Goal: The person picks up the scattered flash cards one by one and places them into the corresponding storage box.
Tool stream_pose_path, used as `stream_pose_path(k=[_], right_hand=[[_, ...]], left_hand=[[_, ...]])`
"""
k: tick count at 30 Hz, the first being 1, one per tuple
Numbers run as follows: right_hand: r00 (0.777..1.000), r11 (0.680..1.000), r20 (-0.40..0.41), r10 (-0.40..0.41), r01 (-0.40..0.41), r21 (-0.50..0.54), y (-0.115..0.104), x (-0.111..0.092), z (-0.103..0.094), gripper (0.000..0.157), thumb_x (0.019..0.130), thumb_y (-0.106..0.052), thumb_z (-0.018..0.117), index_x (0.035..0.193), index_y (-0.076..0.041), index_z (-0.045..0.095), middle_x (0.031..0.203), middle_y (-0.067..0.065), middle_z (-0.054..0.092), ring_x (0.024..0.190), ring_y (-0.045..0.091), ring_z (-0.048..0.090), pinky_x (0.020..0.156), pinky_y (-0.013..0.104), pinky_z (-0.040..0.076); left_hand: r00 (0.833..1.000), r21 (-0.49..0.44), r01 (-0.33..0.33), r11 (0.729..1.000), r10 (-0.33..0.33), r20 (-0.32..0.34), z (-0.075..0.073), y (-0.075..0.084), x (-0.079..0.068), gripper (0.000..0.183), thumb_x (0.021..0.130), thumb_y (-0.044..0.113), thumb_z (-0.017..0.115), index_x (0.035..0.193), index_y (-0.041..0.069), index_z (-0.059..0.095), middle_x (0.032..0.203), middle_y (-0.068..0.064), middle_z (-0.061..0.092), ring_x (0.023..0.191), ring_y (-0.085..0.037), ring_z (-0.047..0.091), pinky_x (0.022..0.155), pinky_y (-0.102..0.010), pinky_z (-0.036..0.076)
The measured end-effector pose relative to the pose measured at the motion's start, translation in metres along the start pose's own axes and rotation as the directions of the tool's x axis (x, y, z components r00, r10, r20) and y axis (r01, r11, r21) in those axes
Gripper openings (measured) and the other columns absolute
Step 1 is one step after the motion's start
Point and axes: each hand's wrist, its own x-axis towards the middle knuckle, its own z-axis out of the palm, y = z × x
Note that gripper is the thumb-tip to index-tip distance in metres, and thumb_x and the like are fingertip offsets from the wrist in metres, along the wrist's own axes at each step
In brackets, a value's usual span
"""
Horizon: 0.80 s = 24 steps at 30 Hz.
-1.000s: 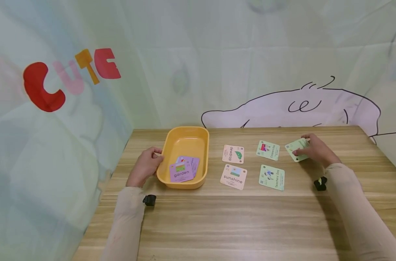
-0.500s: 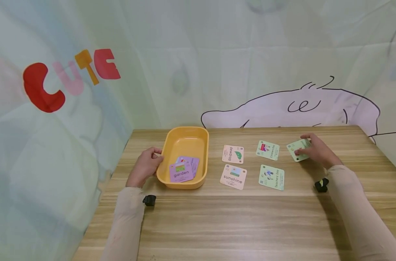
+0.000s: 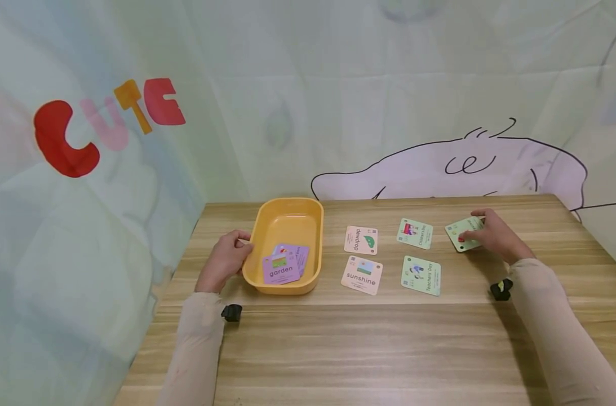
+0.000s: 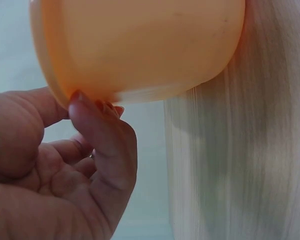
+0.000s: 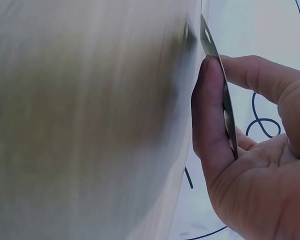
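My left hand [image 3: 224, 260] pinches the left rim of a yellow plastic tray [image 3: 289, 225]; in the left wrist view, thumb and finger meet at the edge of the tray wall [image 4: 150, 50]. Purple cards lie in it, the top one a "garden" card [image 3: 281, 272]. At the table's right, my right hand [image 3: 497, 237] holds a green picture card [image 3: 459, 230], its right part hidden by fingers. From the right wrist, that card [image 5: 228, 107] shows edge-on between thumb and fingers, close to the tabletop.
Left of the held card lie a green "Children's Day" card [image 3: 415, 233] and a "Teachers' Day" card [image 3: 421, 276]. Nearer the tray are a peach "dewdrop" card [image 3: 360, 240] and a "sunshine" card [image 3: 362, 275]. A printed curtain [image 3: 267, 113] hangs behind the wooden table [image 3: 358, 349].
The right hand has shifted very slightly to the right with the green card. The left hand, the tray and the other cards stay in place.
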Motion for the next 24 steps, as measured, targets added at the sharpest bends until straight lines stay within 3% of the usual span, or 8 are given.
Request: stream_pose_path(k=[14,19,24], right_hand=[[1.000,1.000,-0.008,0.020,-0.020,0.013,0.006,-0.001,-0.003,0.085,0.095,-0.019,0.070,0.154,0.011,0.017,0.153,0.043,0.017,0.129,0.048,0.031,0.111,0.060,0.030],[1.000,0.999,-0.001,0.003,-0.003,0.039,0.004,-0.007,-0.003,0.083,0.097,-0.018,0.067,0.155,0.010,0.015,0.152,0.043,0.016,0.127,0.045,0.035,0.103,0.051,0.040],[1.000,0.999,-0.013,-0.012,0.012,0.038,0.002,-0.010,-0.004,0.079,0.098,-0.018,0.064,0.155,0.009,0.016,0.150,0.041,0.022,0.127,0.044,0.036,0.102,0.050,0.039]], left_hand=[[1.000,-0.008,-0.011,1.000,0.011,0.005,-0.001,0.000,0.000,0.035,0.106,0.018,0.052,0.137,0.002,0.052,0.099,-0.013,0.052,0.072,-0.021,0.058,0.059,-0.028,0.054],[0.999,-0.020,-0.035,0.999,0.035,0.006,-0.001,-0.002,0.001,0.035,0.105,0.016,0.053,0.136,0.001,0.053,0.097,-0.012,0.051,0.071,-0.023,0.058,0.058,-0.030,0.054],[0.999,-0.014,-0.036,0.999,0.036,0.006,-0.001,-0.003,0.002,0.035,0.105,0.016,0.052,0.136,0.001,0.053,0.097,-0.012,0.051,0.072,-0.023,0.058,0.058,-0.030,0.054]])
